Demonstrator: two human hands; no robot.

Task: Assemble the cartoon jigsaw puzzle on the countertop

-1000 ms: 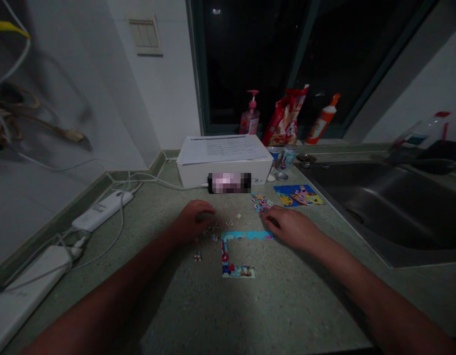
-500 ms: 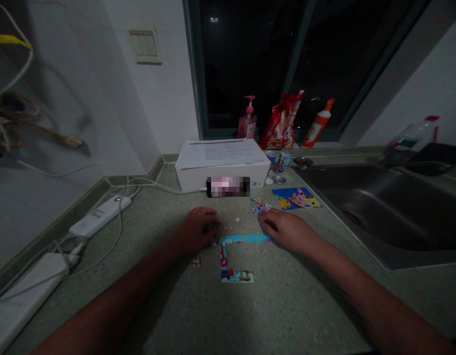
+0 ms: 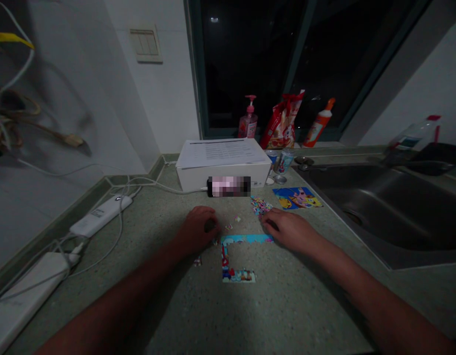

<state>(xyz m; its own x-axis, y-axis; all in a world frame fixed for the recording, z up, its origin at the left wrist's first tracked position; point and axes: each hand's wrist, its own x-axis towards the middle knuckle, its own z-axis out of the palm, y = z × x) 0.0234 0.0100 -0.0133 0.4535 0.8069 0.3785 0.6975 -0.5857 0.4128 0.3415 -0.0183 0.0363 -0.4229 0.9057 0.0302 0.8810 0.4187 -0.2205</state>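
L hand [image 3: 197,230] is curled on the speckled green desk [image 3: 287,310], fingers [image 3: 210,225] bunched together; can't tell if there's a piece under them. R hand [image 3: 289,230] lies flatter, fingers [image 3: 269,219] close together, tips down just beside a small pile of jigsaw pcs [image 3: 261,205]. No clear grip from here, can't tell.

Between the hands, flat on the desk, is a part-built jigsaw border [image 3: 246,238]: top strip, left strip and short bottom strip, open on the right. R fingertips are near its top strip, not clearly touching. A few loose pcs [image 3: 228,227] lie just above it, by L hand, and one lone pc [image 3: 197,261] sits below L hand.

To the right of the pile is a cartoon picture card [image 3: 297,197], near the steel sink [image 3: 375,212]. Further back: white box [image 3: 191,177] w/ printed papers [image 3: 221,152] on top, and a pixelated phone [image 3: 228,186] at its front, cable attached. On the left, a white power bank [image 3: 100,222]. By the window, a drinks can [image 3: 285,161], pink soap pump [image 3: 249,123] and red snack bag [image 3: 281,125].
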